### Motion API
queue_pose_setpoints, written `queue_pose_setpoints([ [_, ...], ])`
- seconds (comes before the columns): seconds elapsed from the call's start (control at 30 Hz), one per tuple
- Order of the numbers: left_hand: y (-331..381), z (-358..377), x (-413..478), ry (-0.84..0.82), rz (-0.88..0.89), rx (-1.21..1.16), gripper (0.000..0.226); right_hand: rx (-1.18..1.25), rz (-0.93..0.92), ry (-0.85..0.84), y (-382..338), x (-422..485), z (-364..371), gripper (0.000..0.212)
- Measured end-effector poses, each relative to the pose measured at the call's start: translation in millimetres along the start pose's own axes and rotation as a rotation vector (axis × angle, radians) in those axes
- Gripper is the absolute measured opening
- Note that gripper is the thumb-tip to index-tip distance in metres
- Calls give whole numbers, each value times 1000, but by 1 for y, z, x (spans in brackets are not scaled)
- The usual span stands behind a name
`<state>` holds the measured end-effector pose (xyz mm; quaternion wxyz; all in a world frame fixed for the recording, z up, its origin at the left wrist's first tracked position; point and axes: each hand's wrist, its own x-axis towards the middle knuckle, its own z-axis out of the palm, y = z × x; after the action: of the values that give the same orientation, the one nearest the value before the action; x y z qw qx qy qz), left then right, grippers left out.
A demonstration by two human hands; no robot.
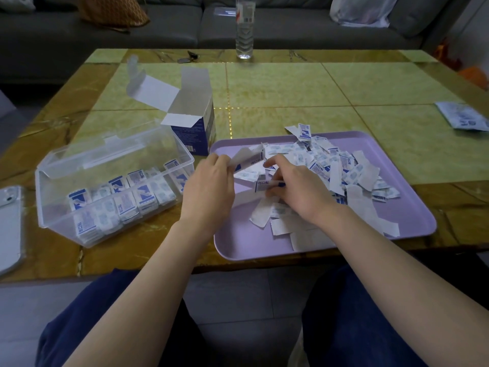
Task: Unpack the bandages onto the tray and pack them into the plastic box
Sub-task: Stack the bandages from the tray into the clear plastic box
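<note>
Over the tray, the left hand pinches a few bandages as the right hand pinches another small stack, evidently gathering them for the plastic box.

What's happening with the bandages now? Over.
Left hand grips bandages, right hand pinches more over the tray. Plastic box part full. Nothing in the way.

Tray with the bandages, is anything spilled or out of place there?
Yes. Two bandages stick out past the far rim of the tray; the rest lie in a loose heap inside it.
</note>
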<state>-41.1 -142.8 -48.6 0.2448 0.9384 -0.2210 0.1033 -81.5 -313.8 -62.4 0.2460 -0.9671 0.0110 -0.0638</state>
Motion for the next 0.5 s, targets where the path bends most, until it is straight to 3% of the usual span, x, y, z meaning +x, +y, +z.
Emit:
queue_pose_setpoints([
  [0.2, 7, 12, -5, -210, 133, 87, 25, -163, -121, 93, -9, 0, 2, 48],
  [0.5, 8, 17, -9, -303, 241, 209, 35, -231, -146, 39, -7, 0, 7, 43],
])
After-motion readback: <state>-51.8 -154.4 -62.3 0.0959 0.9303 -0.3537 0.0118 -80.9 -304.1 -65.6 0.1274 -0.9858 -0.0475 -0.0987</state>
